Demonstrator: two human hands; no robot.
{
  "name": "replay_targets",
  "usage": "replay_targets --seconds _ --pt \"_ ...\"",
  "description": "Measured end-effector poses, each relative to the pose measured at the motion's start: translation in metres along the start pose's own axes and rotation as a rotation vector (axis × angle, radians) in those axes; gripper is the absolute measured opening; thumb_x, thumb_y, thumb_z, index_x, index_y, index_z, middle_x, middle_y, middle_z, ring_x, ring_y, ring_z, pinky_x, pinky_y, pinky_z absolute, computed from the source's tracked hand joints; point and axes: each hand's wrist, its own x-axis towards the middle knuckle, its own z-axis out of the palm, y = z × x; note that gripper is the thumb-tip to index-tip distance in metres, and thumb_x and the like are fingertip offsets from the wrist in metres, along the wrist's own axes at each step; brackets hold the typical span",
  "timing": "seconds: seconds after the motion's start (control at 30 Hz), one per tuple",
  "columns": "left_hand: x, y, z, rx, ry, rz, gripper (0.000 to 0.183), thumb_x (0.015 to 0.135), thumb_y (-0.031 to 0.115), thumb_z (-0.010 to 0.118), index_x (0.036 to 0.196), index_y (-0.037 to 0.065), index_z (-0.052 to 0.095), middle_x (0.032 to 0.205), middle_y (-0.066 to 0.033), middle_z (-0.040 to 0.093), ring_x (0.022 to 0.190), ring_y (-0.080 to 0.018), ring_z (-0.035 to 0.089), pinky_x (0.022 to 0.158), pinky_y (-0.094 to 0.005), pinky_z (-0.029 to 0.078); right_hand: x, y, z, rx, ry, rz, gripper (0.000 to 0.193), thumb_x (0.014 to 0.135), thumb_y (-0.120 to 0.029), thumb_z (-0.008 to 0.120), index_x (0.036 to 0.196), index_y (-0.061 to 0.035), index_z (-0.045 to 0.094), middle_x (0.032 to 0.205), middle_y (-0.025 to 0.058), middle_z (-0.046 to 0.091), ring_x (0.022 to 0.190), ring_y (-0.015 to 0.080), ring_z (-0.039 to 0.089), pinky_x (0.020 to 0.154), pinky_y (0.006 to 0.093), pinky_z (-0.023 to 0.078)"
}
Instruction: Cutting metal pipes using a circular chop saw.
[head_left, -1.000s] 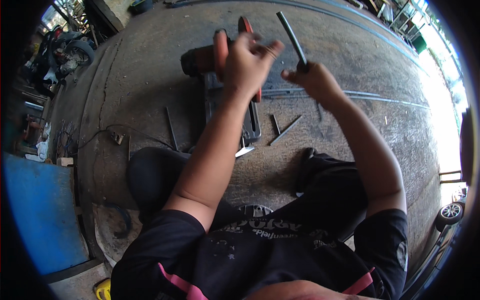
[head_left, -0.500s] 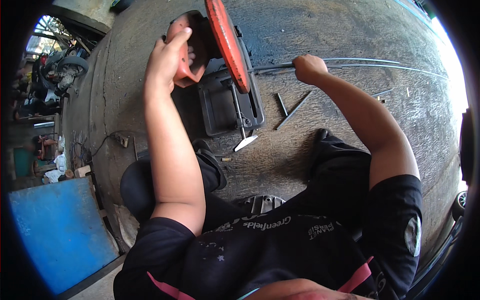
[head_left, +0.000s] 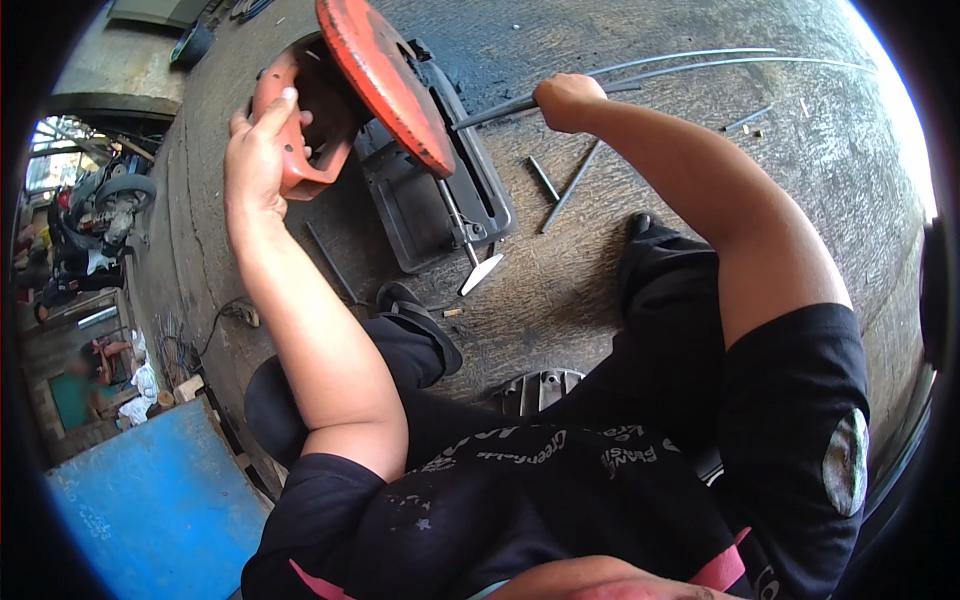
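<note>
A cut-off saw with a red blade guard [head_left: 385, 90] and a dark metal base [head_left: 400, 230] stands on the floor ahead of me. My left hand [head_left: 258, 160] is wrapped around its red loop handle [head_left: 318, 180], thumb over the top. To the right of the saw, my right hand [head_left: 570, 102] is closed on a bundle of thin metal rods [head_left: 690, 64]. Their near ends run in under the guard; the long ends stretch out across the floor. The saw's clamp screw ends in a pale crank handle [head_left: 481, 274] at the front. The guard hides the place of contact with the rods.
Short cut rods [head_left: 572, 188] lie right of the base, and another dark rod [head_left: 330, 262] lies left of it. A blue panel [head_left: 150, 490] is at lower left, below a motorcycle [head_left: 110, 205]. My sandaled foot [head_left: 420, 325] is near the saw.
The view has turned, so the saw and both hands appear farther left and the rods higher. Both hands keep their grips.
</note>
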Motion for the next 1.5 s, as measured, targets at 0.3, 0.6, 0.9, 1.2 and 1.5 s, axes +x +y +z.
replay_targets --seconds 0.3,0.6,0.9,1.2,1.5 --pt "0.000 0.000 -0.001 -0.018 -0.025 -0.007 0.050 0.088 0.030 0.067 0.117 -0.003 0.044 0.091 -0.0135 0.064 0.068 -0.0146 0.058 0.059 -0.0278 0.051 0.015 -0.007 0.015 -0.062 -0.016 -0.062 0.018 0.079 -0.005 0.061 0.094 -0.0060 0.072 0.097 0.0128 0.071 0.092 0.0277 0.069 0.075 0.0398 0.056" --pt "-0.002 0.001 0.000 -0.010 -0.032 -0.005 0.047 0.090 0.029 0.065 0.118 -0.003 0.046 0.091 -0.0126 0.064 0.068 -0.0139 0.057 0.061 -0.0285 0.052 0.016 -0.022 0.008 -0.078 -0.010 -0.095 0.018 0.080 -0.005 0.061 0.095 -0.0064 0.071 0.098 0.0126 0.070 0.093 0.0275 0.069 0.077 0.0392 0.056" --pt "-0.002 -0.001 0.001 -0.003 0.009 -0.002 0.039 0.092 0.030 0.061 0.114 -0.002 0.057 0.091 -0.0100 0.065 0.068 -0.0116 0.057 0.059 -0.0256 0.050 0.015 -0.028 0.002 -0.112 -0.033 -0.112 0.020 0.083 -0.007 0.059 0.100 -0.0076 0.071 0.101 0.0107 0.070 0.096 0.0262 0.068 0.079 0.0391 0.055" --pt "0.001 -0.001 -0.002 -0.021 -0.035 0.004 0.041 0.092 0.029 0.063 0.114 -0.003 0.049 0.091 -0.0123 0.065 0.067 -0.0138 0.058 0.060 -0.0282 0.051 0.021 -0.026 0.006 -0.114 -0.023 -0.121 0.022 0.081 -0.006 0.061 0.100 -0.0073 0.071 0.101 0.0115 0.070 0.095 0.0273 0.068 0.078 0.0392 0.055" --pt "0.001 -0.002 -0.002 -0.022 -0.014 -0.002 0.042 0.092 0.029 0.063 0.115 -0.003 0.049 0.092 -0.0132 0.065 0.067 -0.0141 0.058 0.061 -0.0291 0.051 0.017 -0.026 0.008 -0.085 0.025 -0.107 0.019 0.076 -0.003 0.064 0.094 -0.0056 0.071 0.097 0.0139 0.071 0.092 0.0282 0.069 0.077 0.0389 0.056"
